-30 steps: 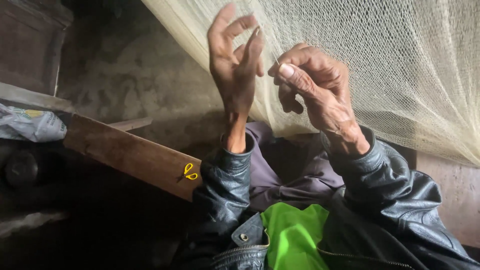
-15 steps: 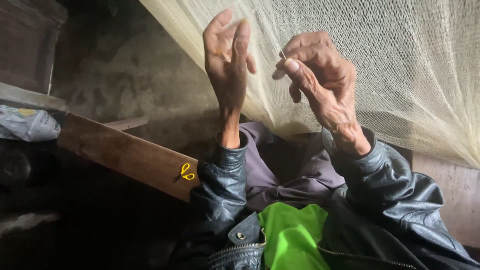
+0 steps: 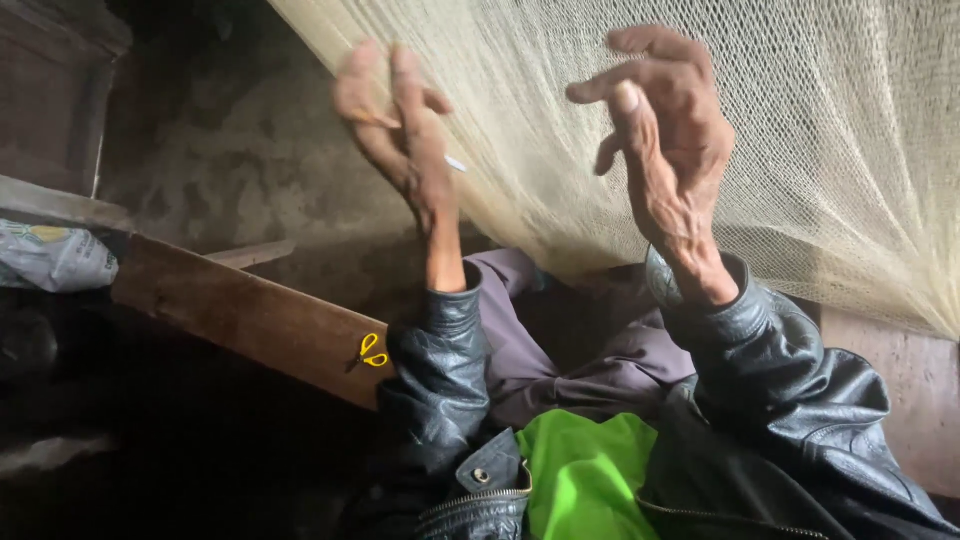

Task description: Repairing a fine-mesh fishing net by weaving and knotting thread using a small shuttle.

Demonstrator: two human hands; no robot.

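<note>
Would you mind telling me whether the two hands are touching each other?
Apart: the head view shows net plainly between the left hand and right hand.

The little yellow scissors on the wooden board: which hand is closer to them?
Left. The left hand is raised above the yellow scissors, slightly to their right. The right hand is just as high but much farther over to the right, by the net.

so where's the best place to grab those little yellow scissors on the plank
Take the scissors by the yellow loops from above: they lie flat on the sloping plank, loops toward its near end, dark blades pointing left. The left hand is nearer.
</note>
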